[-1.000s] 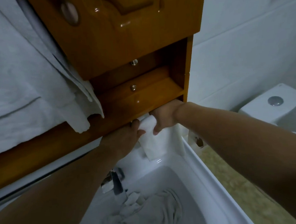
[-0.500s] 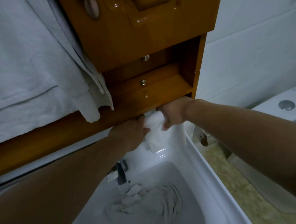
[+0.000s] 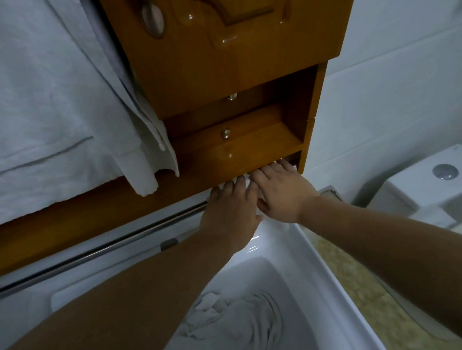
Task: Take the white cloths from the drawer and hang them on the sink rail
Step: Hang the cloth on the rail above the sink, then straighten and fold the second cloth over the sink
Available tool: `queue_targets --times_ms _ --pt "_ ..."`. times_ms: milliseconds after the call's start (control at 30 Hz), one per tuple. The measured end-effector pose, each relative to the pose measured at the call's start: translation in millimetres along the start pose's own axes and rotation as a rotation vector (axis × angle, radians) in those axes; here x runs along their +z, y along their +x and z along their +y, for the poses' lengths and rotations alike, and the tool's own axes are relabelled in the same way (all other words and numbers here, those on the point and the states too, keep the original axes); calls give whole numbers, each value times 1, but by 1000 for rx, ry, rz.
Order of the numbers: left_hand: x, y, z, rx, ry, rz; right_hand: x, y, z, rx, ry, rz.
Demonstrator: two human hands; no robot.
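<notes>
Both hands lie flat, fingers spread, just under the wooden cabinet's bottom edge. My left hand (image 3: pixel 228 210) and my right hand (image 3: pixel 281 194) rest side by side on a white cloth (image 3: pixel 248 184). Only thin slivers of the cloth show between and below them. The metal sink rail (image 3: pixel 106 249) runs from the lower left up to my left hand, and its right end is hidden under the hands. Two small wooden drawers (image 3: pixel 238 144) with round knobs sit shut just above the hands.
Grey-white towels (image 3: pixel 42 106) hang at the left beside the cabinet door (image 3: pixel 243 51). A crumpled pale cloth (image 3: pixel 235 327) lies in the white sink (image 3: pixel 324 272). A toilet cistern (image 3: pixel 422 188) stands at the right above yellowish floor tiles (image 3: pixel 357 280).
Both hands were fists pinching the hanging white cloth; now they are flat with fingers spread on top of it. The view has shifted, and the rail is now in sight.
</notes>
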State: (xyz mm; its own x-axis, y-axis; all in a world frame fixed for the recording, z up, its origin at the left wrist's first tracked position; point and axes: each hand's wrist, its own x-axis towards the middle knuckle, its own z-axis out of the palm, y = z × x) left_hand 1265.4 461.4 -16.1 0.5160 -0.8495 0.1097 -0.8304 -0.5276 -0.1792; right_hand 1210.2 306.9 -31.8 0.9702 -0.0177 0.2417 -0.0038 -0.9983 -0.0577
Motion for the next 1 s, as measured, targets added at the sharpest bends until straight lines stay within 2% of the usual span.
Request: queue_targets --times_ms 100,233,467,567,667,733,867,1000 --pt "6 4 -10 7 -21 -5 -3 6 0 36 -38 -63" --pt "13 2 -35 -107 -12 -58 -9 14 2 43 -141 -194" --pt "16 0 -37 -93 53 -71 -15 27 3 57 -143 -312" --pt "8 -6 -36 -113 21 -11 -15 26 3 76 -128 -342" --pt "-4 -25 -32 -57 -24 44 -19 22 -3 91 -170 -354" --pt "-7 -44 -24 -27 -36 50 -23 15 -10 81 -203 -296" --pt "14 -99 -10 -7 -100 30 -14 -9 -23 -66 -115 79" --pt "56 -157 -12 -71 -150 -131 27 -51 -47 -288 -38 200"
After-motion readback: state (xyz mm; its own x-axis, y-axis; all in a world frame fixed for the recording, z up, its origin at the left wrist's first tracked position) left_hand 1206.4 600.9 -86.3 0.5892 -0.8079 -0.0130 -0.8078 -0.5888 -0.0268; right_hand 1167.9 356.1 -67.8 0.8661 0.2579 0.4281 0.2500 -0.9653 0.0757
